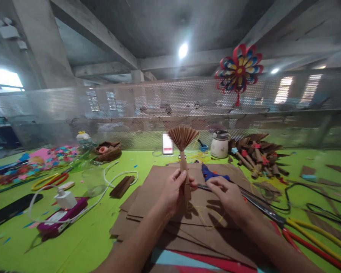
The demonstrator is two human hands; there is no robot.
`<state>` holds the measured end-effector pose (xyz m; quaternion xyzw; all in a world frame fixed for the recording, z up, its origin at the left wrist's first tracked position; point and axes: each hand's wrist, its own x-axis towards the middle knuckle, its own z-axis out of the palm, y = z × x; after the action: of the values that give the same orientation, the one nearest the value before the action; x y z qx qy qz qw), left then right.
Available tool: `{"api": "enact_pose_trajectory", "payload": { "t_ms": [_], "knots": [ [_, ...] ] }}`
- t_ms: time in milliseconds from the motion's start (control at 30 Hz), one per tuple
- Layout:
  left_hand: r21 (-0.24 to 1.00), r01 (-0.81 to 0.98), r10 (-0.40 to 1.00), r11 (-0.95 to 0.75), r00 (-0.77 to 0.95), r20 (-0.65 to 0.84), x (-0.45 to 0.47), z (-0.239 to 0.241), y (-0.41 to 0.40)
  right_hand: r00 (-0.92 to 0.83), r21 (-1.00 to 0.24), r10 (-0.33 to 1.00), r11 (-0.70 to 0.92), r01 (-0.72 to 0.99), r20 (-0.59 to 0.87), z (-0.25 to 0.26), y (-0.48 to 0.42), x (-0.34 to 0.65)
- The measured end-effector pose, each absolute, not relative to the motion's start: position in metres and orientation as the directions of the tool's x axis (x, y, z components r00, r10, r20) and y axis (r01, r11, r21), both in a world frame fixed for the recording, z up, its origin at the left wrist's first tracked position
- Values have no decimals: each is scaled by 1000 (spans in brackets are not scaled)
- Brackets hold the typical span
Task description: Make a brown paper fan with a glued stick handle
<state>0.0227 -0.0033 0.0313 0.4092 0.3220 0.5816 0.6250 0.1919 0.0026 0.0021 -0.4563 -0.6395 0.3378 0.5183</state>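
In the middle, my left hand [174, 189] is closed around the handle of a brown pleated paper fan [183, 137]. The fan stands upright, its folds spread at the top. To its right, my right hand [227, 195] is held with thumb and fingers together in a pinch. Whatever may be between those fingertips is too small to make out. A blue glue gun [211, 173] lies just behind the right hand. Large scissors [268, 214] with red and yellow handles lie beside the right forearm. Beneath both hands is a stack of brown paper sheets [147, 197], with loose yellow strands [206, 218] on top.
Brown paper pieces [257, 153] are heaped at the right, near a white jar [219, 144]. A phone [167, 144] leans at the back. On the left are a purple power strip [61, 220], a white cable [105, 176], a clear cup [93, 181] and colourful paper scraps [57, 157].
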Motion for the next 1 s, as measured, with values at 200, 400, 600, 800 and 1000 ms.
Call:
{"api": "enact_pose_trajectory", "payload": {
  "t_ms": [200,400,600,800,1000],
  "knots": [
    [950,-300,933,90,358,24,39,22,-12,-12,-959,963,266,-98,269,20,10,200],
    [962,-232,873,146,487,-15,45,17,-17,76,-919,970,242,-311,230,20,13,202],
    [951,-237,883,197,465,-67,44,23,-21,166,-925,962,255,-282,215,24,15,206],
    [921,-353,914,161,406,-4,44,24,-20,-16,-934,985,156,-322,170,23,8,201],
    [839,-541,967,64,241,81,37,33,-15,-402,-955,899,49,-293,170,14,-19,171]
  ]
}}
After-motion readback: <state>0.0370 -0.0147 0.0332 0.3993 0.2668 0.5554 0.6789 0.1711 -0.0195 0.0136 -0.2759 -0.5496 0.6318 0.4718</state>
